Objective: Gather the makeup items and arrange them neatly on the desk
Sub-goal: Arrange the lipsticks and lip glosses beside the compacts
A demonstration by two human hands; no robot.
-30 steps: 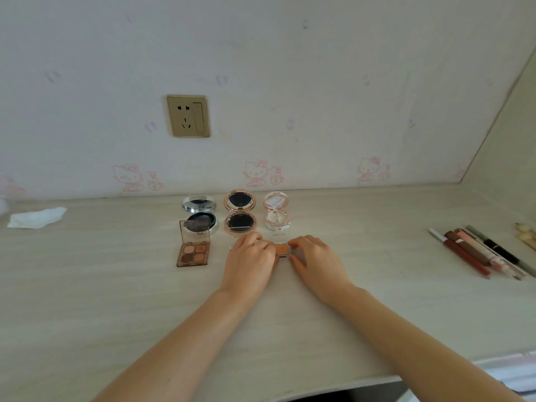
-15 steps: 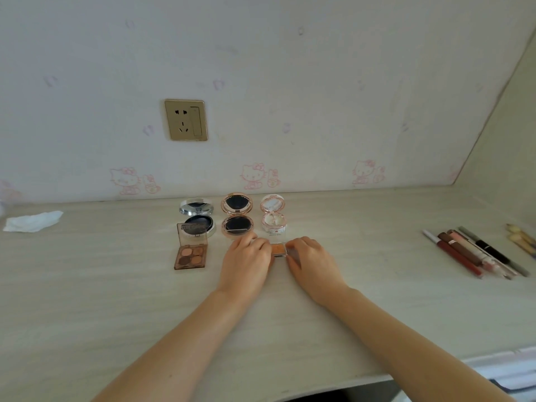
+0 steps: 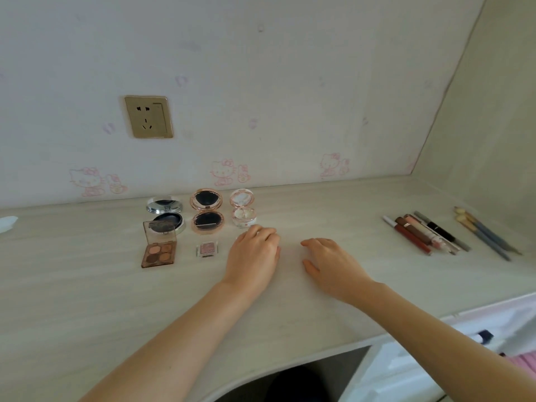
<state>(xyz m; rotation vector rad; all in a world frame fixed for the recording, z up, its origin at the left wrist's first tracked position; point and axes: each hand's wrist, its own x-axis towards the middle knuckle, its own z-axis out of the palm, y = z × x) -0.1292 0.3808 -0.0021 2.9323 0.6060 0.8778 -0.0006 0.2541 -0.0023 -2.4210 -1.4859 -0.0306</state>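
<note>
Left hand (image 3: 253,252) knuckles up, fingertips curled under, grasp impossible to tell, right hand (image 3: 329,261) relaxed, empty, white tissue (image 3: 7,224) cut off at frame edge, three open compacts (image 3: 206,211) behind, pencils (image 3: 426,233) far right.

Soft, even daylight, moderately bright, washed-out colours. Only faint shadows under the hands (image 3: 252,253). Wide-angle bending at frame edges. Overall slightly soft; mirror glare on compacts (image 3: 164,205) beyond the fingers.

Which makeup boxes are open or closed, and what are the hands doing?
Silver round compact: open.
Rose-gold round compact: open.
Pale pink round compact: open.
Brown four-colour eyeshadow palette: open.
Small clear pink eyeshadow pan: flat on desk.
Left hand: fingers curled, contents hidden.
Right hand: open, empty.
</note>
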